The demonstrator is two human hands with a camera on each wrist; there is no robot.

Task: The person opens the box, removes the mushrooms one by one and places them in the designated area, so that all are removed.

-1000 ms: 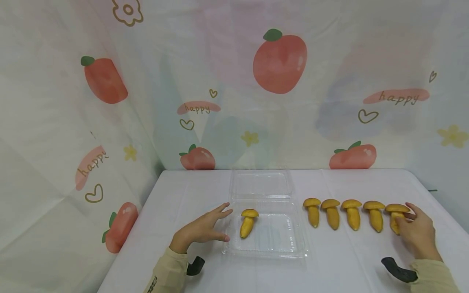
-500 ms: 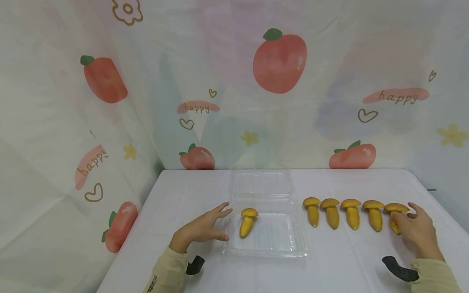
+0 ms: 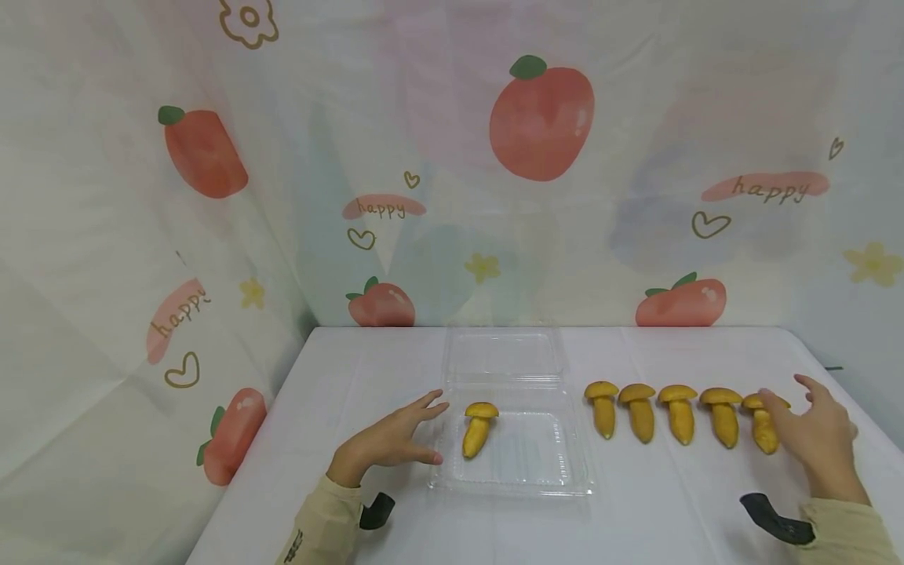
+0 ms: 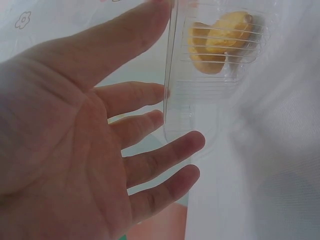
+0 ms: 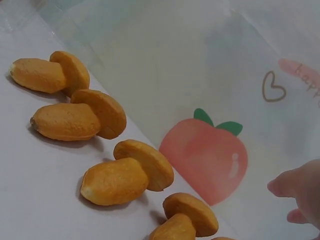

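A clear plastic clamshell box (image 3: pixel 508 486) lies with its lid (image 3: pixel 503 357) folded back, and one yellow mushroom (image 3: pixel 477 431) rests at the left inside its base. My left hand (image 3: pixel 384 442) is spread beside the box's left side; in the left wrist view its fingertips come right at the box edge. To the right stretches a row of several yellow mushrooms (image 3: pixel 679 412). My right hand (image 3: pixel 819 428) is over the rightmost mushroom (image 3: pixel 765 428), partly covering its cap, with thumb and index finger apart. In the right wrist view only a few fingertips (image 5: pixel 300 192) show.
A white cloth covers the table (image 3: pixel 657 510). Behind it hangs a pale curtain (image 3: pixel 452 125) printed with peaches and hearts. Dark curved straps (image 3: pixel 777 519) stick out by both wrists.
My right hand has drawn slightly right, its thumb and index finger spreading away from the rightmost mushroom's stem, which now shows more. The left hand and the box have stayed put.
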